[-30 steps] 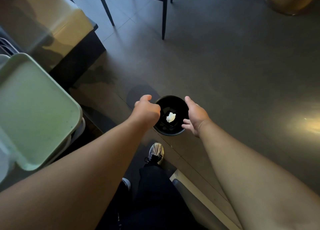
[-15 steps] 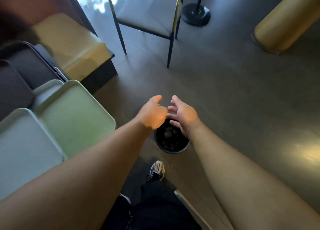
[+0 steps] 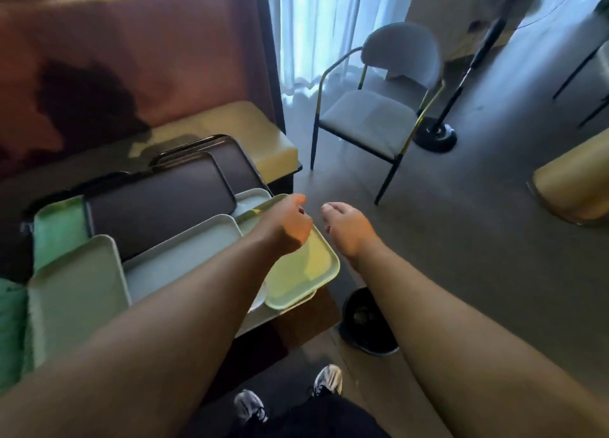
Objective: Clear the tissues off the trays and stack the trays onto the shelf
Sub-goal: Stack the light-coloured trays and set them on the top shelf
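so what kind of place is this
Probably a cafe or canteen dining area: many serving trays piled on a table, a padded booth bench behind it, and a dining chair nearby.

a grey floor [image 3: 461,240] fills the right side. a grey padded chair [image 3: 372,115] with a black and gold frame stands before sheer curtains [image 3: 316,26] lit pale blue by daylight. just right of it is a black stand base [image 3: 435,138]. a brown booth back [image 3: 131,49] rises over a yellow seat cushion [image 3: 257,128] at left.
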A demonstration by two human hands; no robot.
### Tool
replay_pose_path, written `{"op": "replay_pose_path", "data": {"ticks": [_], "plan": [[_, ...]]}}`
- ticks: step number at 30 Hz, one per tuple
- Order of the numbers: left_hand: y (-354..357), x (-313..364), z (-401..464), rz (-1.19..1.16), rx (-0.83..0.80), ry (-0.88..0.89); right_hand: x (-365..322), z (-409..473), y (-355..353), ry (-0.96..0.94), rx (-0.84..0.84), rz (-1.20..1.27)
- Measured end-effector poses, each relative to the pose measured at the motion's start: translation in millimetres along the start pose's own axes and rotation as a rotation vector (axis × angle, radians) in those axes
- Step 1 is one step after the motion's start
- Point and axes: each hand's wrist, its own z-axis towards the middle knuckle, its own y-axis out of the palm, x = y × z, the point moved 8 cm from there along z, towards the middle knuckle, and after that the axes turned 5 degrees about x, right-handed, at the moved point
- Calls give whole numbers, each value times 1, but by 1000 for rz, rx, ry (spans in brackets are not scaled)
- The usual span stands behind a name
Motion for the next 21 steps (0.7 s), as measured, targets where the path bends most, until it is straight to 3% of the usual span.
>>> {"op": "replay_pose_path", "data": {"ticks": [4,11,16,21], "plan": [[-36,-40,-20,24,-6,-38,-16,-6,39,-102,77,-393],[-24,-74,-26,21,-64,-59,22,6,56,-44,151,-832],[-12,-77,-18,-5,-39,-72,35,21,47,-73,156,-953],[-11,-77,-12,-16,9,-80,42,35,44,-89,10,-973]]}}
